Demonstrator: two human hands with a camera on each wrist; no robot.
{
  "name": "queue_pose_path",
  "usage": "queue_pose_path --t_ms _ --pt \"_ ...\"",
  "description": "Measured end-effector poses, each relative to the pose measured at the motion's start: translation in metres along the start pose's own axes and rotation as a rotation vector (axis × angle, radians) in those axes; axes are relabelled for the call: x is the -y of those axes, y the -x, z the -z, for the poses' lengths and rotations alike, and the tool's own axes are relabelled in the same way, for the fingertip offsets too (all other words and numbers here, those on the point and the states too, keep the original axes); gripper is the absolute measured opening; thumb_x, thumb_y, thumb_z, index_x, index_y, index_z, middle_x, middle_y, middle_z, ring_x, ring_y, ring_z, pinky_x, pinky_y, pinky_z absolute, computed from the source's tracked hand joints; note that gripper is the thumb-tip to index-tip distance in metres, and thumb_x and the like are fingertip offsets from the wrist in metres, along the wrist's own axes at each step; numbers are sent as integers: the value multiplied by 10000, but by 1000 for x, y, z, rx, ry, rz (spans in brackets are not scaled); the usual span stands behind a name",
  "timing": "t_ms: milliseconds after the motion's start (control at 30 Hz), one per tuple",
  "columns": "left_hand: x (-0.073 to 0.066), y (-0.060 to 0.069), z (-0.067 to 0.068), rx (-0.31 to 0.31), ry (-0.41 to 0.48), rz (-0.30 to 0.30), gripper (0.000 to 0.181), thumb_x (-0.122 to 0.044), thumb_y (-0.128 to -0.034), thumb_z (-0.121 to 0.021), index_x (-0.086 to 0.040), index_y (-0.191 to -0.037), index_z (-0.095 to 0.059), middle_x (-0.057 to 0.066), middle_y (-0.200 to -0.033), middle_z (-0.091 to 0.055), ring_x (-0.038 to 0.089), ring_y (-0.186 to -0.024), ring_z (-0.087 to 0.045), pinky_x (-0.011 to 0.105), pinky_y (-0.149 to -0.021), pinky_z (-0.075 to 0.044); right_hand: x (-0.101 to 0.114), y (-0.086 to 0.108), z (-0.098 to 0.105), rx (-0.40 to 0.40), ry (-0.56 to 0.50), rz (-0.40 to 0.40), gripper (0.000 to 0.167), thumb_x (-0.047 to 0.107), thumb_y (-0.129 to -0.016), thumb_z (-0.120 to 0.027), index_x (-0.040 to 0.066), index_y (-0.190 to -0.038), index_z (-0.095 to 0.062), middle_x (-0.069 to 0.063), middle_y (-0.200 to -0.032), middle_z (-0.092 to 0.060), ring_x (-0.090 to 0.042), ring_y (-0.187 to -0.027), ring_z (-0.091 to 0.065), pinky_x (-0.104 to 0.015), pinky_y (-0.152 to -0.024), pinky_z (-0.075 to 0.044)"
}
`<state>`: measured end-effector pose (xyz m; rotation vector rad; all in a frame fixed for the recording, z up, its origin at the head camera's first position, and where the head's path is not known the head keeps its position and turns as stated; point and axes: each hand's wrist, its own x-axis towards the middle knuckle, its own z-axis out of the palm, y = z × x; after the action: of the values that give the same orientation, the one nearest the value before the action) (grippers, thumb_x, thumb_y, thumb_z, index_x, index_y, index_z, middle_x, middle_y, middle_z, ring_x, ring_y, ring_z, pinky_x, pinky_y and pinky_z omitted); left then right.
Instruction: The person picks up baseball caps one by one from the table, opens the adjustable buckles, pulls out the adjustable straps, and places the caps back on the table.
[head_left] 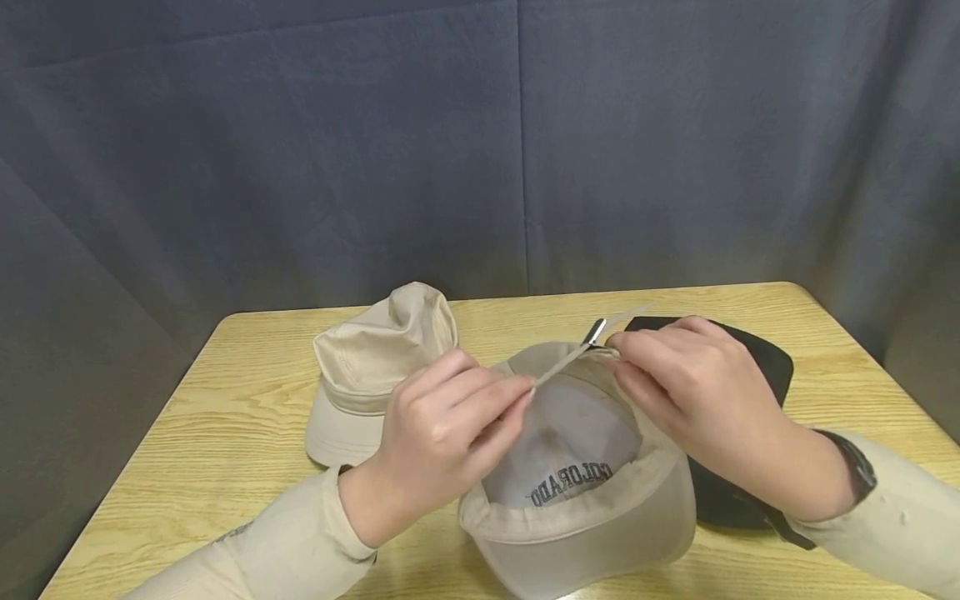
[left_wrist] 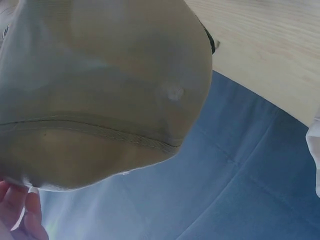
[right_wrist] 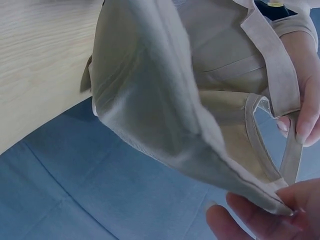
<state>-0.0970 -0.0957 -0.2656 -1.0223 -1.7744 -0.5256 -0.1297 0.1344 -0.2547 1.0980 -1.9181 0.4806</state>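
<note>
A beige cap [head_left: 577, 533] is held crown-down over the table, its inside facing up. Mirrored COLORADO lettering [head_left: 572, 483] shows through inside the crown. My left hand [head_left: 450, 421] pinches the cap's narrow back strap [head_left: 558, 367] between thumb and fingers. On the strap sits a metal buckle [head_left: 595, 332], with a pale loose end [head_left: 630, 312] sticking out past it. Beside the buckle, my right hand [head_left: 693, 383] pinches the cap's back edge. In the right wrist view, the right-hand fingers [right_wrist: 250, 220] hold the fabric corner [right_wrist: 272, 200], and the strap [right_wrist: 291, 155] runs up to the left hand.
A second beige cap [head_left: 375, 367] rests at the left on the wood-grain table [head_left: 202, 417], brim toward me. A black cap [head_left: 757, 358] lies at the right, partly behind my right hand and forearm. Dark cloth [head_left: 375, 150] hangs behind the table.
</note>
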Motion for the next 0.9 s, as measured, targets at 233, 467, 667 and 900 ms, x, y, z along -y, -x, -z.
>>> queue_pose_path --t_ms 233,467,667,900 --pt "-2 -1 -3 58 -61 55 121 -46 -840 -647 -63 -901 -750 -6 -704 -629 152 -603 -505 229 -552 -403 1 0 -1 -43 15 42 433 274 -1059 -385 45 -760 -597 12 -556 -496 -126 -476 -464 -397 -555 -440" --pt "0 0 -3 39 -67 8 107 -40 -855 -666 -61 -895 -763 -13 -727 -644 160 -615 -521 220 -562 -428 2 0 1 -53 26 62 414 221 -1050 -372 48 -743 -589 5 -554 -491 -143 -484 -492 -402 -560 -447" --pt "0 1 -2 28 -51 -6 130 -42 -880 -637 -55 -897 -765 -11 -742 -661 161 -612 -526 216 -553 -444 2 1 2 -51 0 25 436 265 -1053 -385 49 -735 -590 9 -563 -510 -133 -490 -496 -408 -561 -450" --pt "-1 1 -2 19 -53 -23 151 -58 -909 -614 -57 -893 -764 -17 -748 -662 163 -612 -518 214 -552 -445 2 1 1 -42 -16 -10 426 256 -1034 -365 78 -698 -556 54 -535 -433 -86 -464 -414 -399 -580 -443"
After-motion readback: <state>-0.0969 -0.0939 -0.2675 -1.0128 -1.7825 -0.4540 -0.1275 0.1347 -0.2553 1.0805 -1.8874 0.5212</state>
